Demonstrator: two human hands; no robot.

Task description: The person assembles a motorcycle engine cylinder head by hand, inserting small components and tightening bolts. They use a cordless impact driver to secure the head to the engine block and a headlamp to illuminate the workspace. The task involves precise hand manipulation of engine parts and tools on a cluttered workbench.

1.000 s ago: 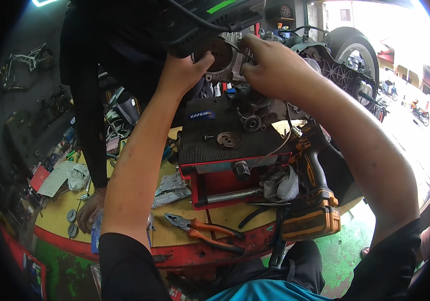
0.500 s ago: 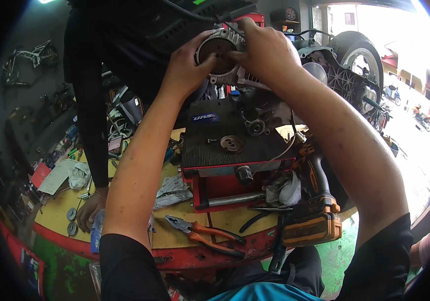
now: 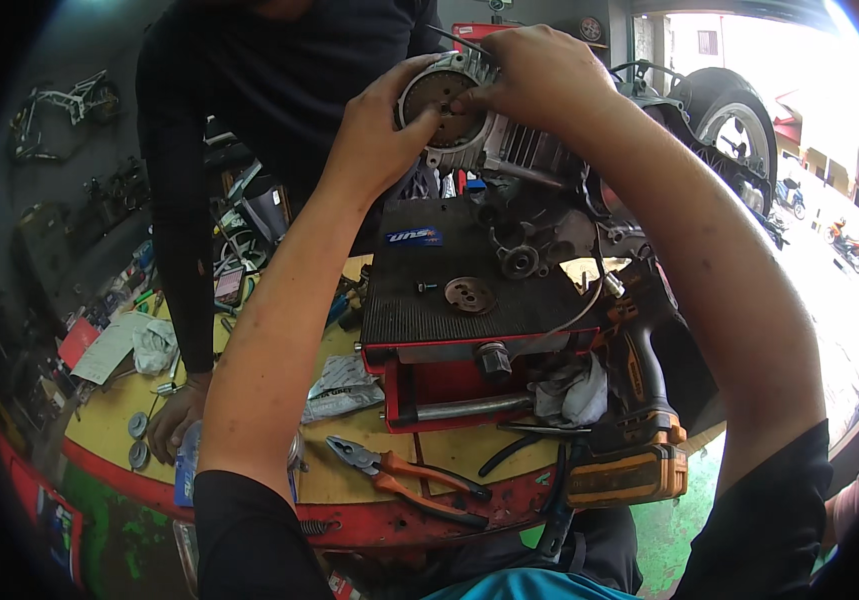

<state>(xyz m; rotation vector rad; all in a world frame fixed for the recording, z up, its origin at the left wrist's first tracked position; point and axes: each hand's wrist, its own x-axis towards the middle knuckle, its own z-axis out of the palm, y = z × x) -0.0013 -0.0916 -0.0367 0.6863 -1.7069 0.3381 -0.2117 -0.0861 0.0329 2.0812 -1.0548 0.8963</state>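
Both my hands are up at the metal engine housing (image 3: 461, 158), whose round opening holds a brown disc (image 3: 459, 128) with small holes round its edge. My left hand (image 3: 381, 122) wraps the housing's left rim, its thumb pressed on the disc near the centre. From the right, my right hand (image 3: 539, 80) curls over the housing, and its thumb or a fingertip reaches the disc's middle. Whatever sits between those fingertips is too small to tell. A thin dark rod (image 3: 454, 39) shows by the right knuckles; whether I hold it is unclear.
Below lies a ribbed black-topped stand (image 3: 419, 315) with a round drilled plate (image 3: 470, 295), a bolt (image 3: 427, 287) and a cast metal part (image 3: 521, 258). Pliers (image 3: 399, 475) and a cordless drill (image 3: 639, 400) lie nearer. Another person's hand (image 3: 177, 420) rests at left.
The other person's torso shows at the top where a dark object with a cable was. My hands stay on the housing, with slight finger movement at the disc. The view has shifted a little.
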